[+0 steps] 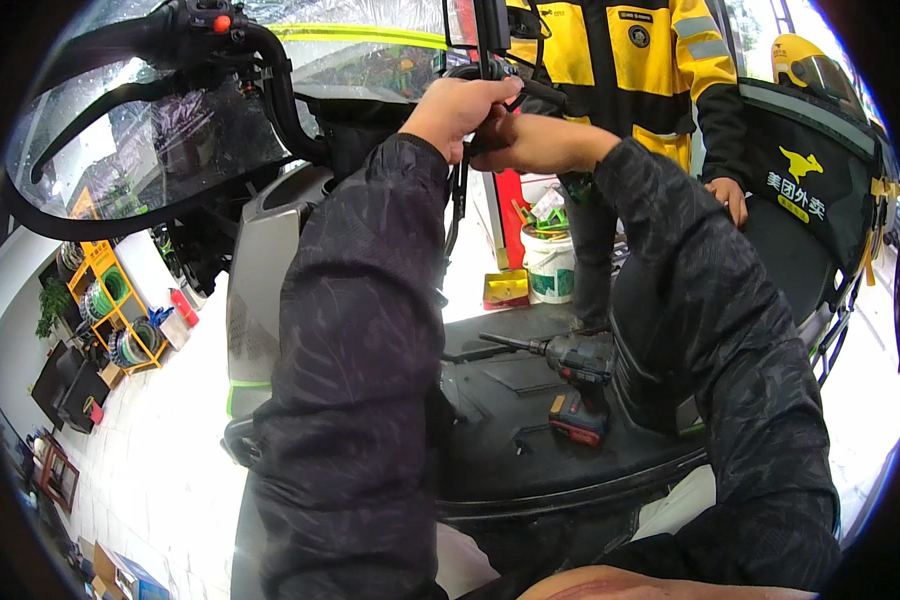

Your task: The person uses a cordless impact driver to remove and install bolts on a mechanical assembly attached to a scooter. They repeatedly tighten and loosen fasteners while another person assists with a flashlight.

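My left hand [455,112] and my right hand [545,143] meet high up by the scooter's steering column. The fingers of both are closed around a small dark part, which they mostly hide. A black cable [457,200] hangs below them, and a black upright stem [488,45] rises just above. To the left is the black handlebar [285,105] with a red button. Below my forearms, a cordless drill [575,365] with a red and black battery lies on the scooter's black footboard [490,440].
A person in a yellow and black jacket [635,60] stands opposite, one hand [730,200] on the black seat [780,260]. Behind the footboard are a white bucket [550,270] and a small yellow box [506,290]. A tyre rack [120,300] and a fire extinguisher [183,307] stand left.
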`<state>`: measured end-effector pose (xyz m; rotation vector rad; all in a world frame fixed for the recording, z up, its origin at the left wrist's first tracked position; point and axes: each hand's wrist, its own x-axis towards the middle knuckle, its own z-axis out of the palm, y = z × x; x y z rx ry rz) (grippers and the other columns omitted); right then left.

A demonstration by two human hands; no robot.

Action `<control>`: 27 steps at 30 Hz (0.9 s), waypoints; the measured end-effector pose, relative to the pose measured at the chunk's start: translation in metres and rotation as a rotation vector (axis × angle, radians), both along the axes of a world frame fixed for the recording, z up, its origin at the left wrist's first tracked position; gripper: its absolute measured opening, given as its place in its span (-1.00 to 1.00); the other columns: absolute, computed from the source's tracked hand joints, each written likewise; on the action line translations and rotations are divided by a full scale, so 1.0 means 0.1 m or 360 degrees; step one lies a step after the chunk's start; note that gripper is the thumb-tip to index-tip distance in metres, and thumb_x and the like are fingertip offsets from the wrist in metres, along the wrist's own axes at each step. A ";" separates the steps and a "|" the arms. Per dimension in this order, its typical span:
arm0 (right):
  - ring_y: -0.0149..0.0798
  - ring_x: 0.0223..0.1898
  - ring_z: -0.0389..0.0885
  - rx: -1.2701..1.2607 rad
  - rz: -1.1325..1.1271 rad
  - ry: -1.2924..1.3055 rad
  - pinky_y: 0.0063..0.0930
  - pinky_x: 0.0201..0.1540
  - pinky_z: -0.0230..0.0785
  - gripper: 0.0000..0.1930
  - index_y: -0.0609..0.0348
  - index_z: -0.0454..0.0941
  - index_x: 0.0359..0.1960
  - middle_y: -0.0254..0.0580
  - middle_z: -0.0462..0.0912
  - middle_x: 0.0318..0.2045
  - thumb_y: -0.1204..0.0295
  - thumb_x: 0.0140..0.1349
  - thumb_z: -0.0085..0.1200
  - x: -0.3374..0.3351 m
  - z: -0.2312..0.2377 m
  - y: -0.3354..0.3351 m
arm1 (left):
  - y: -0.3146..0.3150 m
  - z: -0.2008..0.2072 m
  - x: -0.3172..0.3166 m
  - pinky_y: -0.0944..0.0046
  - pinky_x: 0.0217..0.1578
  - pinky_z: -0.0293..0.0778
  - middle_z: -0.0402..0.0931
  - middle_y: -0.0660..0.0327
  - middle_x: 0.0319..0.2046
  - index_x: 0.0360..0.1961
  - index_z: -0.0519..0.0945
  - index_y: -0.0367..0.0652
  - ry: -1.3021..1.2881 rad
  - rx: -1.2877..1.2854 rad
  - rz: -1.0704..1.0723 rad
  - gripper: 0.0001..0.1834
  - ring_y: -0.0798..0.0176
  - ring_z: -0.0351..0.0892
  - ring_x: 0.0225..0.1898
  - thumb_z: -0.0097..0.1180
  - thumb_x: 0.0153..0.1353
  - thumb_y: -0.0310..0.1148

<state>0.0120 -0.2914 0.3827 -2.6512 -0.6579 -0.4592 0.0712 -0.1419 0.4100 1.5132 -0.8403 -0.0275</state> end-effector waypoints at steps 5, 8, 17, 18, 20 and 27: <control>-0.26 -0.35 0.60 -0.0232 0.0090 -0.0091 -0.33 -0.22 0.43 -0.65 0.30 0.69 -0.14 -0.18 0.68 -0.38 0.20 0.35 0.20 0.12 0.10 0.09 | -0.03 -0.01 0.01 0.25 -0.39 0.43 0.68 0.26 -0.43 -0.34 0.76 -0.24 0.0011 -0.0031 0.0018 -0.77 0.33 0.58 -0.46 0.41 0.23 -0.26; -0.04 -0.19 0.73 -0.0628 -0.0053 -0.0913 -0.20 -0.15 0.56 -0.78 0.19 0.66 -0.09 -0.02 0.73 -0.31 0.41 0.26 0.17 0.12 -0.11 0.12 | -0.03 -0.01 0.04 0.22 -0.25 0.52 0.73 0.21 -0.32 -0.26 0.77 -0.25 0.0027 -0.0065 -0.0123 -0.75 0.30 0.66 -0.34 0.42 0.23 -0.25; -0.16 -0.38 0.75 -0.0221 -0.0090 -0.1111 -0.20 -0.38 0.52 -0.77 0.18 0.70 -0.18 -0.07 0.75 -0.39 0.31 0.26 0.17 -0.01 -0.29 0.14 | -0.02 0.02 0.00 0.18 -0.30 0.49 0.64 0.30 -0.47 -0.37 0.72 -0.16 -0.0105 0.0069 -0.0091 -0.72 0.32 0.60 -0.41 0.37 0.29 -0.16; -0.32 -0.46 0.65 0.0214 -0.0031 -0.0609 -0.32 -0.40 0.44 -0.72 0.19 0.75 -0.22 -0.13 0.77 -0.36 0.22 0.28 0.21 -0.02 -0.23 0.11 | -0.01 0.03 -0.02 0.24 -0.35 0.48 0.64 0.29 -0.44 -0.30 0.74 -0.17 0.0021 0.0098 -0.0119 -0.76 0.33 0.58 -0.44 0.26 0.38 -0.21; -0.52 -0.56 0.38 0.0895 0.0000 0.0029 -0.54 -0.47 0.22 -0.59 0.16 0.71 -0.07 -0.31 0.71 -0.38 0.05 0.38 0.15 -0.05 -0.24 0.07 | 0.01 0.05 -0.06 0.26 -0.37 0.44 0.58 0.29 -0.42 -0.22 0.74 -0.16 0.0108 0.0143 -0.0176 -0.73 0.32 0.52 -0.43 0.16 0.46 -0.20; -0.63 -0.67 0.10 0.1554 0.0290 0.0700 -0.64 -0.65 -0.20 -0.52 0.11 0.57 -0.18 -0.46 0.48 -0.48 -0.07 0.56 -0.10 0.02 -0.49 0.18 | 0.02 0.07 -0.04 0.25 -0.37 0.47 0.52 0.29 -0.48 -0.35 0.66 -0.16 0.0032 0.0097 -0.0084 -0.73 0.29 0.48 -0.48 0.21 0.44 -0.21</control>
